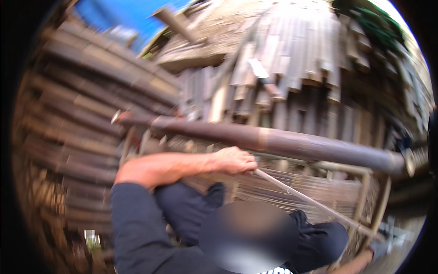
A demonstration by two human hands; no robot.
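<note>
My left hand (pixel 235 160) is closed around the upper end of a long thin stick (pixel 305 198). The stick slants down to the right across my lap. At the lower right my right hand (pixel 369 253) is smeared by motion near the stick's lower end; its fingers do not show clearly. Just beyond my left hand, a thick brown bamboo pole (pixel 219 132) lies crosswise. Beneath it stands a frame of thin bars (pixel 365 187). My dark-clothed knees are bent on this side of the pole.
Stacked bamboo poles (pixel 292 59) fill the far side, with a pale-bladed tool (pixel 259 71) on them. More bamboo (pixel 86 91) is piled at left. A blue sheet (pixel 118 18) lies at the far left, green netting (pixel 376 27) at the far right.
</note>
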